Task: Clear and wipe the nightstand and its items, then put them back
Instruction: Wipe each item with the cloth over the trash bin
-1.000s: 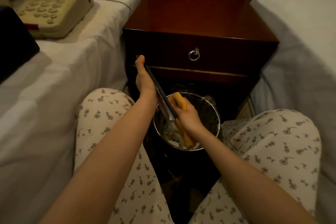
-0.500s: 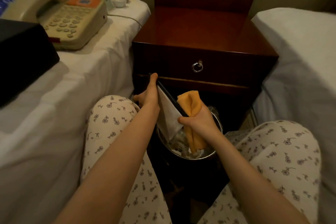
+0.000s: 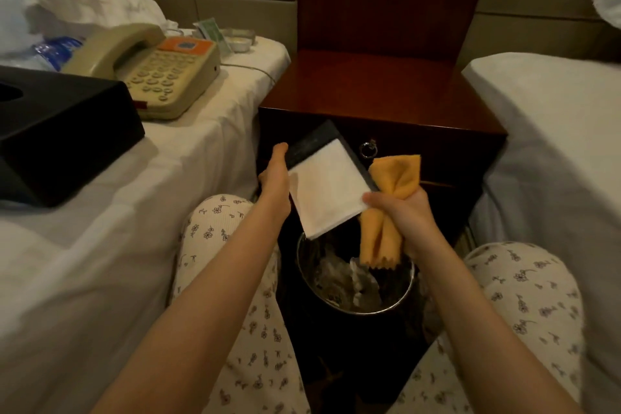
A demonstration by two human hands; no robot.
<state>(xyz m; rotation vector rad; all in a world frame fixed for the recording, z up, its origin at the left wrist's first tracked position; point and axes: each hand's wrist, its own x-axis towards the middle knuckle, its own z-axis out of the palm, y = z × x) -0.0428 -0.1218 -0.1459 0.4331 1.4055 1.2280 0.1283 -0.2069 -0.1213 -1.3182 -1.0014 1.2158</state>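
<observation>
Currently, head view: left hand grips the edge of a flat black pad holder with white paper, tilted above a round metal-rimmed waste bin before the dark reddish wooden counter; right hand clutches a bunched orange cloth, thumb on the paper's corner.

Nothing can be read: the orange label and keypad on the telephone are blurred, as is the print on the green packet.
</observation>
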